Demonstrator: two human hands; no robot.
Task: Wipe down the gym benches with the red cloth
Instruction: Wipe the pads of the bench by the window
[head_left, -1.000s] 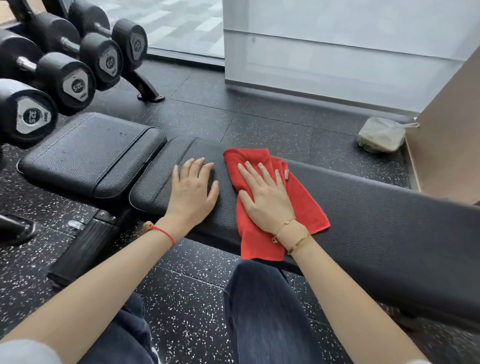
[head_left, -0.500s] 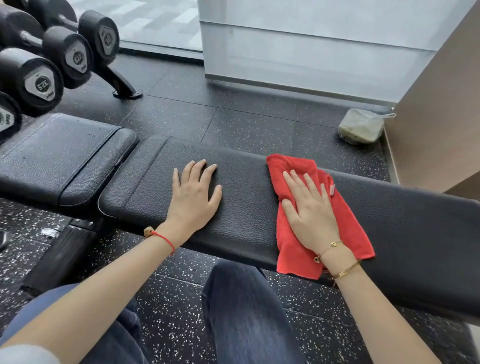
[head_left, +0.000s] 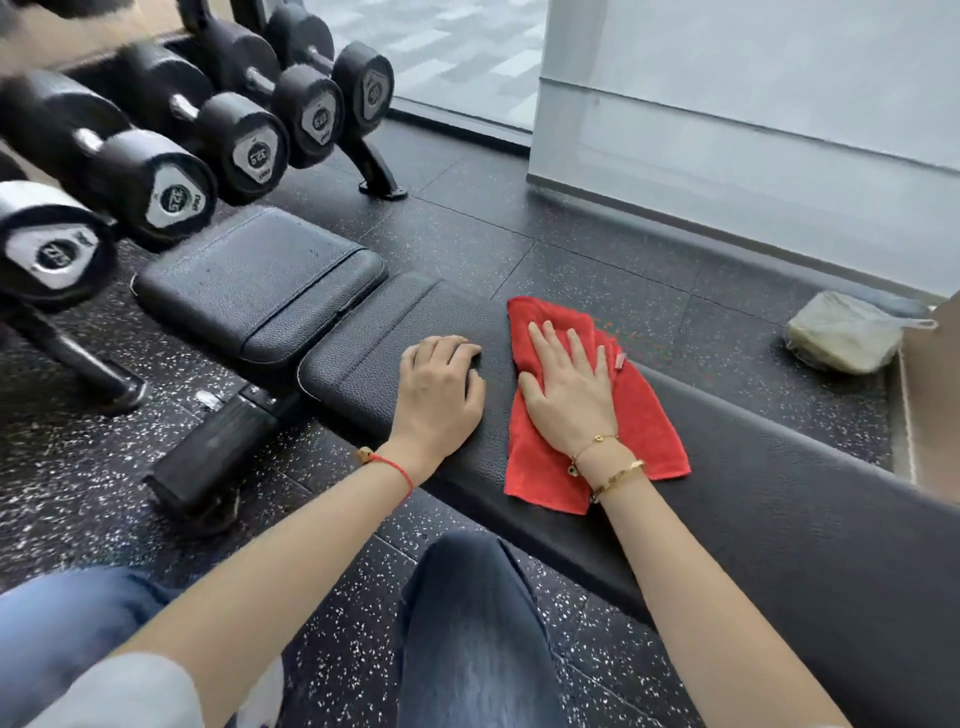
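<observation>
One red terry cloth (head_left: 597, 415) lies under the right hand (head_left: 566, 392); two black padded worktop sections (head_left: 260, 280) and five black dumbbell ends (head_left: 176, 195) sit beyond the left hand (head_left: 436, 395).

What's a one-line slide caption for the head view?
Right hand presses the red cloth flat on the black bench pad; left hand rests beside it.

Speckled black rubber floor (head_left: 597, 270) — dumbbell rack (head_left: 374, 171) left, frosted glass wall (head_left: 753, 104) behind.
</observation>
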